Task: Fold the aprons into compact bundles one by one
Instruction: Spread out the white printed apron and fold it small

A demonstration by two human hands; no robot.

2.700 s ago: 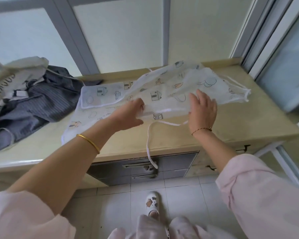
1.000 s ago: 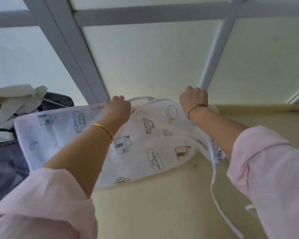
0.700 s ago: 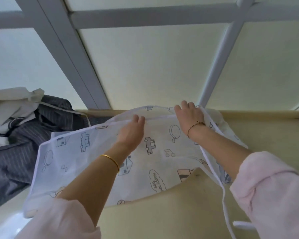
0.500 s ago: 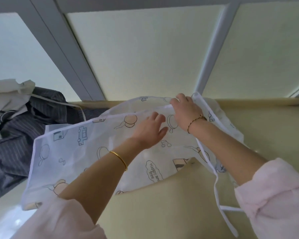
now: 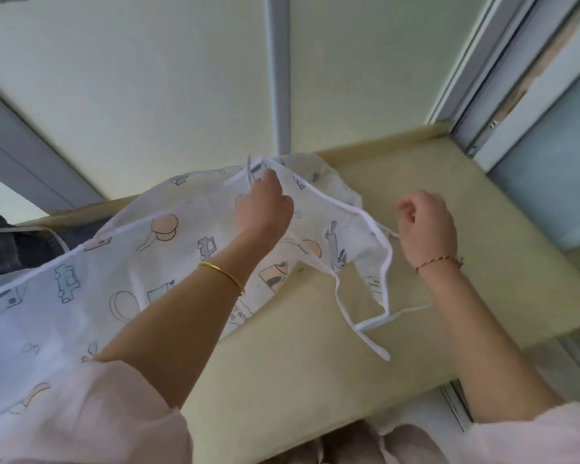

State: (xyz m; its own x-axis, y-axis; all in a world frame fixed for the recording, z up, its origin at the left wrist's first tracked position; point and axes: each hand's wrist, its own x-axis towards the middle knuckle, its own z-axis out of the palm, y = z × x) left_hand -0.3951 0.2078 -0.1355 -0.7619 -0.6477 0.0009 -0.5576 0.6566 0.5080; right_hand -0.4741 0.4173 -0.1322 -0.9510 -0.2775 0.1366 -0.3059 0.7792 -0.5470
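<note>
While the left hand (image 5: 263, 209) pinches the apron (image 5: 121, 262) hem, right hand (image 5: 427, 226) curled empty at three o'clock: ties (image 5: 379, 323) may tangle.

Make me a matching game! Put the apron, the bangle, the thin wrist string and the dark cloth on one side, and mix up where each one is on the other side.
Things:
1. white printed apron
2. gold bangle
3. thin wrist string
4. dark striped cloth

Places:
A. right wrist
B. far left of the counter
C. left wrist
D. gripped by the left hand

Pairs: 1-D, 2-C, 3-A, 4-B
</note>
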